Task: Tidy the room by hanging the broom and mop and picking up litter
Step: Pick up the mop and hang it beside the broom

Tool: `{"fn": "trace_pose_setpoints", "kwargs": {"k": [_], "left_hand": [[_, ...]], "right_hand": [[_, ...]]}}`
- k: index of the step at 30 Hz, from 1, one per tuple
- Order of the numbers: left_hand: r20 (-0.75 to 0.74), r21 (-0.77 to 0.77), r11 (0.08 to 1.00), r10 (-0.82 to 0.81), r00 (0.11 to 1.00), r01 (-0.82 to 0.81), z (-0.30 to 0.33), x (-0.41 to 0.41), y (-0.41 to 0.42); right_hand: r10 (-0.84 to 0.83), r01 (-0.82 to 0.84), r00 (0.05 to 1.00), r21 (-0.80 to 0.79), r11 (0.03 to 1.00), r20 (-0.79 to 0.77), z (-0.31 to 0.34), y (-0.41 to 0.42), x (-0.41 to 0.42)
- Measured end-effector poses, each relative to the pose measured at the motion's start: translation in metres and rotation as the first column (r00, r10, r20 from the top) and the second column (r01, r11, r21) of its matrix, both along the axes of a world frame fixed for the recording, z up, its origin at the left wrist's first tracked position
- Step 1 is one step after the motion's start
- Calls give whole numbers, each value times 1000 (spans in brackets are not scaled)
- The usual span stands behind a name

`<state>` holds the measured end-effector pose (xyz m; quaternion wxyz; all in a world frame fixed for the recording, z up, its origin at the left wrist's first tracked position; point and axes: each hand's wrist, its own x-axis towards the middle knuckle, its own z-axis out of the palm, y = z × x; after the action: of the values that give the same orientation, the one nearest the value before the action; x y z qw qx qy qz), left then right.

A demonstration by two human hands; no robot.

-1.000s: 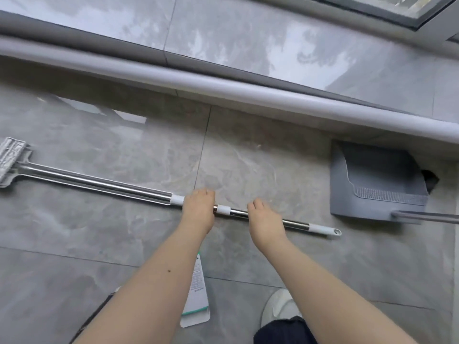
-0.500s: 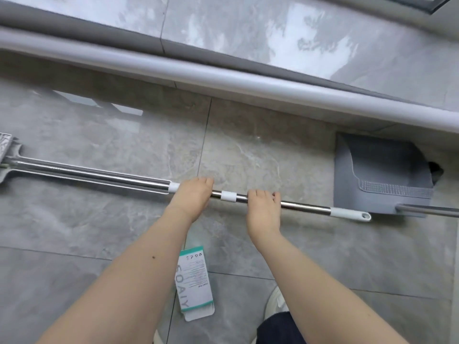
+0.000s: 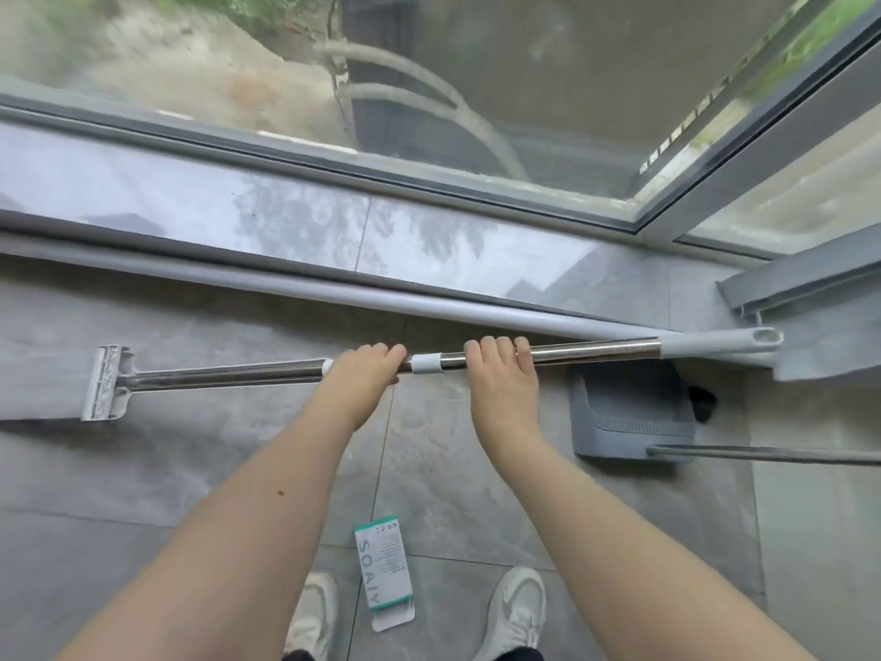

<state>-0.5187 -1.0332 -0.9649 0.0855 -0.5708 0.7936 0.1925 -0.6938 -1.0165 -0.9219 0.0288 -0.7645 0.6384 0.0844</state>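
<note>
— Where is the mop (image 3: pixel 224 374)?

— Off the floor, level, left hand (image 3: pixel 364 369) and right hand (image 3: pixel 500 374) both curled round its shaft.

— Advice?

— Tip it upright slowly (dustpan (image 3: pixel 634 422) sits close), hanging hole (image 3: pixel 763 335) leading toward the hook.
</note>
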Motion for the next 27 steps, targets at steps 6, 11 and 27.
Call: {"fn": "trace_pose_setpoints", "kwargs": {"k": [6, 11, 27], "left_hand": [[-34, -84, 996, -10, 999, 7, 108, 11, -21], [-161, -52, 997, 43, 986, -52, 218, 15, -39], [-537, -187, 982, -99, 838, -4, 506, -91, -19]], "right_hand": [[174, -211, 970, -236, 949, -169, 122, -27, 6], [238, -334, 935, -423, 843, -263, 232, -44, 12], [221, -495, 869, -756, 428, -443, 556, 11, -66]]}}
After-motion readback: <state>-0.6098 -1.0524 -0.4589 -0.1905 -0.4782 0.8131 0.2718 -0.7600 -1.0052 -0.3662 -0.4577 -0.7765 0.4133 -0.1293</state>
